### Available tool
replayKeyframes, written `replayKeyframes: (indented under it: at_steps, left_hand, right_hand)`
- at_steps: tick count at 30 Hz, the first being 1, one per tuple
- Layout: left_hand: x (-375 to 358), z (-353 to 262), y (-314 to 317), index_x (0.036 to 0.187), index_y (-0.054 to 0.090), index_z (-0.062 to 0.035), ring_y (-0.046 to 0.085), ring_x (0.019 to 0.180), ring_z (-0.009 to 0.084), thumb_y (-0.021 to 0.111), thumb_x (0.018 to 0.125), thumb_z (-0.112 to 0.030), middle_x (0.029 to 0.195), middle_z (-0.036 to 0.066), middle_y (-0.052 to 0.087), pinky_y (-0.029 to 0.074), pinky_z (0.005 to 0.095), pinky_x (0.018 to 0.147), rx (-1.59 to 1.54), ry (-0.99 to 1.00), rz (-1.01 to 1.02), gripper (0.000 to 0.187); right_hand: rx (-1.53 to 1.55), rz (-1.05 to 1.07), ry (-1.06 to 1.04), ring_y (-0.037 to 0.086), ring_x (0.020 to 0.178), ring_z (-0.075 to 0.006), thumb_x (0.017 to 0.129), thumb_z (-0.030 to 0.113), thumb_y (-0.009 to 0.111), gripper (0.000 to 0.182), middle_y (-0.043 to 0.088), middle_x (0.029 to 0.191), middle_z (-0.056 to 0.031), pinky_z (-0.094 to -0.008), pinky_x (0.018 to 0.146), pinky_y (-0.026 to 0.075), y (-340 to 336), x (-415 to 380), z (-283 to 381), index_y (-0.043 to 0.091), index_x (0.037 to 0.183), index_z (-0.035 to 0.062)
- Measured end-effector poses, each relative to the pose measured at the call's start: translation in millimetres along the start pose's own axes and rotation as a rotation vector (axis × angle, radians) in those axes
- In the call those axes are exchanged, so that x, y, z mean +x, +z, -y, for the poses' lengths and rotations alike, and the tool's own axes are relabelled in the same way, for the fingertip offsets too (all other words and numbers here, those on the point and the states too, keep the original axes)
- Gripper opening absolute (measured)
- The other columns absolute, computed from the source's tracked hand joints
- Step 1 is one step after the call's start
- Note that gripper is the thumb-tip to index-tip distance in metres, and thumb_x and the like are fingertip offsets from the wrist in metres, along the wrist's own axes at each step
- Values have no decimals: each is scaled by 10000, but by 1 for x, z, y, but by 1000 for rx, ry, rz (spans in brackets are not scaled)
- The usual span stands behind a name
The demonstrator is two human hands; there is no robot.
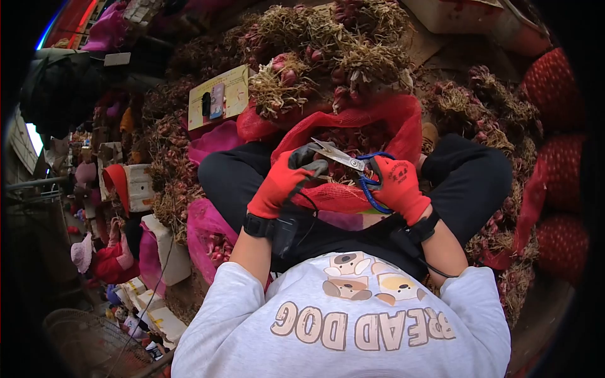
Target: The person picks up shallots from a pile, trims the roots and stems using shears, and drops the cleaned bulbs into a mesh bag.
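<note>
Daylight shows through a gap [34, 138] on the left; white foam boxes [178, 255] stand nearer; brown floor [547, 324] shows at near right.

Scissors [345, 157]: metal blades, blue handles spread apart, tips leftward; above red mesh bag [337, 198], mouth open, shallots [362, 137] inside.

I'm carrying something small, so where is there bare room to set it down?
Some on the yellow box, between the phone and onion pile; a brown patch lies between that pile and the pale tub. Crowded: the red net bag, under the scissors.
</note>
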State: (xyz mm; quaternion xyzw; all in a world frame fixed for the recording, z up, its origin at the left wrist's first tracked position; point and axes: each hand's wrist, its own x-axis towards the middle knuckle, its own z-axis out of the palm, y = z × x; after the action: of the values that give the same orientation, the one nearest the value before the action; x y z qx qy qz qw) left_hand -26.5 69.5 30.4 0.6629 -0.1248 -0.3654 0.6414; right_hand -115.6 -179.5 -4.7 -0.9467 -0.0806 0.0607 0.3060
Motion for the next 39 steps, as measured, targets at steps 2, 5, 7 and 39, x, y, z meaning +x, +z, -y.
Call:
replayKeyframes:
  at_steps: [2,5,7,39]
  left_hand:
    - [2,5,0,1238,532,27,579,925,127,586,888,-49,1073,57,595,529,338,864,-33,2,-48,362]
    - [2,-6,10,1210,537,22,572,924,119,614,868,-28,1049,47,594,530,324,853,-68,25,-106,353]
    - [5,-9,13,1185,543,21,566,932,109,639,845,-2,1042,40,595,518,292,847,-61,37,-129,354]
    - [10,8,67,1235,513,2,555,1047,146,682,802,-56,1165,60,580,447,284,911,-16,89,-166,469]
  right_hand:
    - [30,-43,-26,625,808,-299,717,346,718,394,624,877,-117,-391,664,480,2,0,-2,553,960,85]
    - [124,-69,19,626,765,-311,740,352,715,356,623,836,-125,-396,632,481,7,0,-3,560,925,90]
    - [303,-135,64,625,751,-318,764,371,702,349,623,819,-126,-403,623,482,-2,1,7,572,929,92]
    - [1660,-23,301,610,740,-111,820,140,675,249,619,852,-34,-244,645,497,-4,4,-2,602,1026,20]
